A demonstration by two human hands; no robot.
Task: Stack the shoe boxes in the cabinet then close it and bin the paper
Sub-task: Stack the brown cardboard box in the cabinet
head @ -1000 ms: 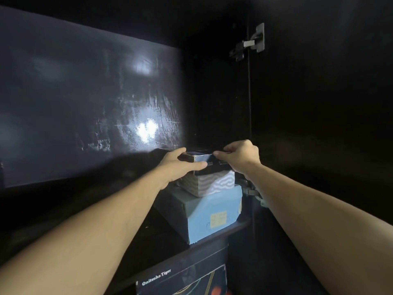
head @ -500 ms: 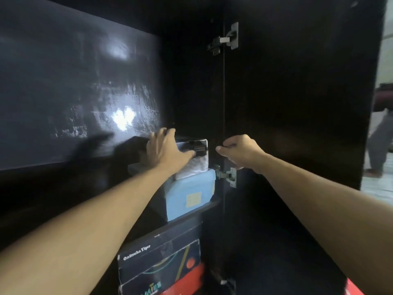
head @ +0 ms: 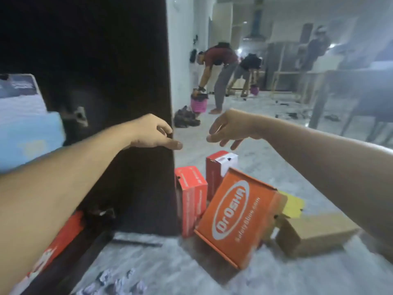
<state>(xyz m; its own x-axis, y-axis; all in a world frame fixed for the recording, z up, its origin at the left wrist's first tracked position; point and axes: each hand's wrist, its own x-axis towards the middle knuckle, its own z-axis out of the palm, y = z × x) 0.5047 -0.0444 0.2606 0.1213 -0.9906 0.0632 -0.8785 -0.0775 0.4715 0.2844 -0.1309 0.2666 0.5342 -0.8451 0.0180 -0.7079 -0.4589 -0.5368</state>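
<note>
Two bare forearms reach forward past the dark cabinet door (head: 127,81), which stands open. The left hand (head: 152,133) curls its fingers (head: 164,128) around the door's free edge, thumb under; the right hand (head: 227,130) hangs just beside it, fingers spread and holding nothing. On the floor (head: 234,279) near the door's foot stand an orange box (head: 231,216), two red boxes (head: 191,199) and a brown box (head: 314,233). A light blue box (head: 27,135) sits inside the cabinet. Crumpled paper (head: 114,284) lies on the floor, nearest the camera.
</note>
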